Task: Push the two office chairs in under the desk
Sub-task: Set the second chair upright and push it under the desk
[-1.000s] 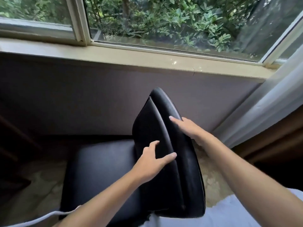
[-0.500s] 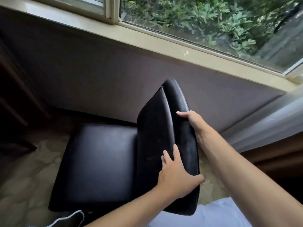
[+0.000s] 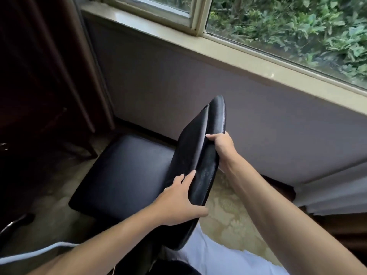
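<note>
A black leather office chair (image 3: 127, 171) stands below me, its seat pointing left toward dark wooden furniture (image 3: 39, 76). Its padded backrest (image 3: 200, 147) rises in the middle of the view. My left hand (image 3: 178, 203) clasps the near edge of the backrest, thumb on the back face and fingers on the front. My right hand (image 3: 222, 147) grips the far edge higher up, fingers curled over the top seam. Only one chair is in view; its base and wheels are hidden under the seat.
A grey wall (image 3: 218, 96) under a window sill (image 3: 238, 54) runs close behind the chair. A pale curtain (image 3: 333, 191) hangs at right. Patterned carpet (image 3: 228, 221) covers the floor. A dark chrome-edged object (image 3: 14, 225) sits at lower left.
The view has swung left, bringing the dark furniture into sight. The chair has moved left toward it. My left hand shifted lower on the backrest edge; my right hand closed around the far edge.
</note>
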Available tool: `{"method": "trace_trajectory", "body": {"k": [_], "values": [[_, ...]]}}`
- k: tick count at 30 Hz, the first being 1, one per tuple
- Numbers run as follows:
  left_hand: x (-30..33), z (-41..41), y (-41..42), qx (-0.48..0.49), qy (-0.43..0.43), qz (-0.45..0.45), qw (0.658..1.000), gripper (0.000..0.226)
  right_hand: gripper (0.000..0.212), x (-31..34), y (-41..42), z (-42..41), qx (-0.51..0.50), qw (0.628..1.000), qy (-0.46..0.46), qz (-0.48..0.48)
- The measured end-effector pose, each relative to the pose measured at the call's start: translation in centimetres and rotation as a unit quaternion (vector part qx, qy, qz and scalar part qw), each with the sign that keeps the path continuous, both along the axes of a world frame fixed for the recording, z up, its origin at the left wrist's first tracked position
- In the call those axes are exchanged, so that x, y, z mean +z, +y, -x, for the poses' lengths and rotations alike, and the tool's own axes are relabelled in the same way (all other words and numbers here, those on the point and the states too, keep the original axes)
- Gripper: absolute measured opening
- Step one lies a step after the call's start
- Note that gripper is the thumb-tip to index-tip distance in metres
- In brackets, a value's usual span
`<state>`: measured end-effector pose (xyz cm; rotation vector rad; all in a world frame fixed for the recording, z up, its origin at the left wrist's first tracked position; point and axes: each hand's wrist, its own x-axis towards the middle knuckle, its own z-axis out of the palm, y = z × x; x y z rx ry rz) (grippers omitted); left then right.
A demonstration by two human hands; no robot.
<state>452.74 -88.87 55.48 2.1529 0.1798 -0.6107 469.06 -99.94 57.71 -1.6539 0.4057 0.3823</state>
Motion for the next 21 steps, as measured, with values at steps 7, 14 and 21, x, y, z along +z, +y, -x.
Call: {"method": "trace_trajectory", "body": {"k": [7,14,21], "values": [[0.1,5.1,8.1,0.059,0.001,0.019,0.998,0.098,0.071,-0.6,7.0,4.2,0.029,1.0,0.004,0.01],[0.5,11.2,12.7,0.192,-0.057,-0.097,0.975,0.076,0.096,0.4,12.0,10.8,0.235,0.864,-0.272,0.353],[1.1,14.3,17.2,0.237,-0.047,-0.176,0.954,0.062,0.059,-0.3,15.7,12.0,0.389,0.661,-0.432,0.474]]}}
